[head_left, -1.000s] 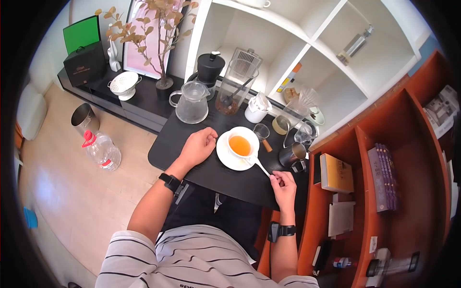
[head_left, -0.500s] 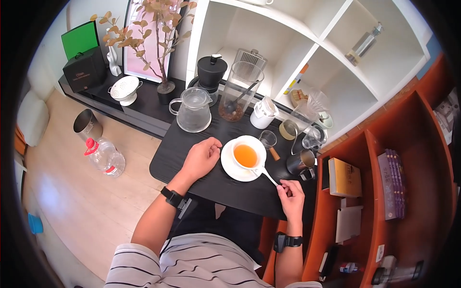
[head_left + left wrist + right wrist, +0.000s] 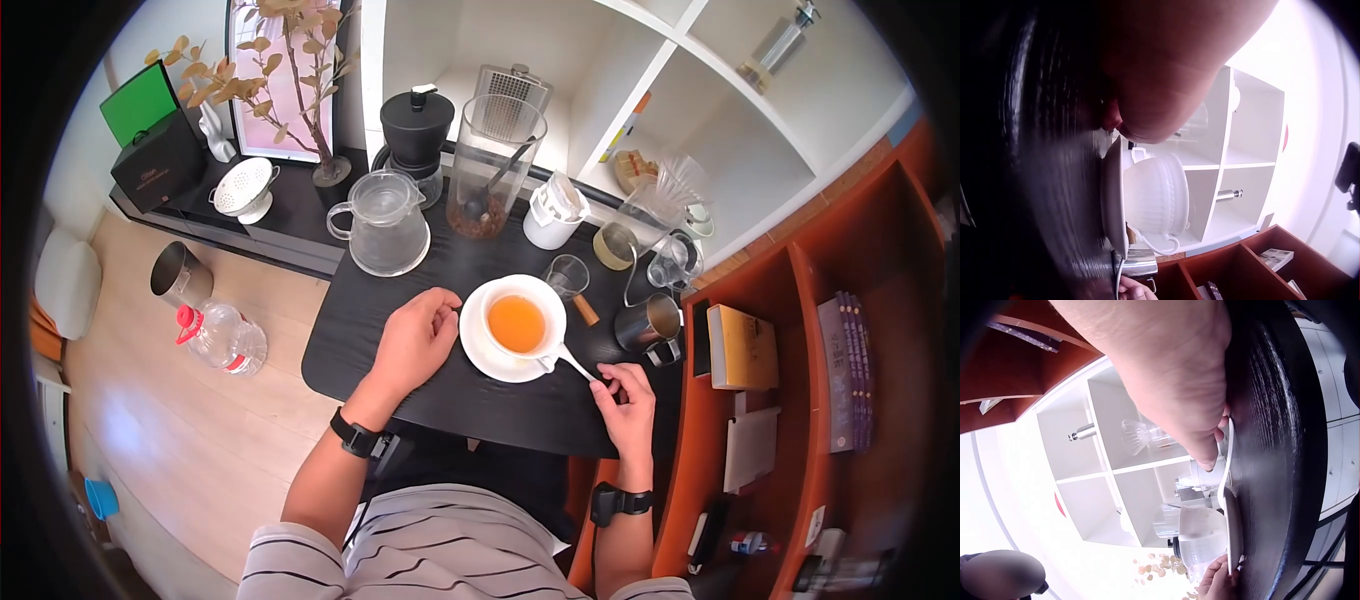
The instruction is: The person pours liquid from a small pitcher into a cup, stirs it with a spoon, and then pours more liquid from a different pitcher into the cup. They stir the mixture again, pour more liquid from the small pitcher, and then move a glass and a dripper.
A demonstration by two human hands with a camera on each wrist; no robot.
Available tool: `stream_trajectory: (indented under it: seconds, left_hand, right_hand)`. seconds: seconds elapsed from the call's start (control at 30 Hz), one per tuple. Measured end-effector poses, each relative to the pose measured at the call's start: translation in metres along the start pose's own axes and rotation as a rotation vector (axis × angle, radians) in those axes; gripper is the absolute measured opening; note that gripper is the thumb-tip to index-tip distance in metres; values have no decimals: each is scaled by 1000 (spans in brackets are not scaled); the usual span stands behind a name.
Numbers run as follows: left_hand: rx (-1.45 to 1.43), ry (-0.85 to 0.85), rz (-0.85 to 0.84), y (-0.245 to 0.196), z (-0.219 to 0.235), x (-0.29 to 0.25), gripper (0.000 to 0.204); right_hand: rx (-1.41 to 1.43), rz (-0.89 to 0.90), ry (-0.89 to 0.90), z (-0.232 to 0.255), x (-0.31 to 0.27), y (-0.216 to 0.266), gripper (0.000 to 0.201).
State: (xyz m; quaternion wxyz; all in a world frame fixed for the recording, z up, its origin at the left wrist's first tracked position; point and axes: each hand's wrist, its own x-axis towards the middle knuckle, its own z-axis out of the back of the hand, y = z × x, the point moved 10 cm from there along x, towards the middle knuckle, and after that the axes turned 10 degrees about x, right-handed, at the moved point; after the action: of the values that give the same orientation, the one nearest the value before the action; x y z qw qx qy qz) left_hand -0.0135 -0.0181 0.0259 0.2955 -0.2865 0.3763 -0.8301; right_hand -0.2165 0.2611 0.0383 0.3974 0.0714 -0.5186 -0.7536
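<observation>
A white cup of orange-brown tea (image 3: 517,324) stands on a white saucer (image 3: 484,358) near the middle of the black table. The cup's ribbed side (image 3: 1159,194) shows in the left wrist view. My right hand (image 3: 628,408) pinches the end of a white spoon (image 3: 577,363) between thumb and fingers. The spoon's handle (image 3: 1229,453) slopes down to the saucer; its bowl is hidden beside the cup. My left hand (image 3: 418,338) rests at the saucer's left side, fingers loosely curled, fingertips right at the rim.
Behind the cup stand a glass server (image 3: 385,225), a tall clear container (image 3: 493,170) and a white drip-bag cup (image 3: 553,212). A small glass with a wooden handle (image 3: 568,277) and a steel pitcher (image 3: 646,325) are at right, near the brown bookshelf (image 3: 690,430).
The head view has shifted and moved a little closer to the table. Both hands, the cup, the saucer and the spoon keep nearly the same places relative to each other.
</observation>
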Motion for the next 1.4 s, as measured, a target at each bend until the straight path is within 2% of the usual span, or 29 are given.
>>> stream_trajectory:
  seconds: [0.3,0.6,0.97,1.4]
  left_hand:
    - [32,16,18,1,-1,1,18]
    - [49,-30,-34,-4,0,0,17]
    - [61,7,18,-2,-3,1,14]
    - [49,-8,-5,-6,-1,0,16]
  right_hand:
    - [-1,1,20,-2,1,-1,32]
    - [-73,37,49,-7,4,5,39]
    - [-96,-3,-4,-7,5,9,37]
    - [-90,10,-2,-8,4,10,36]
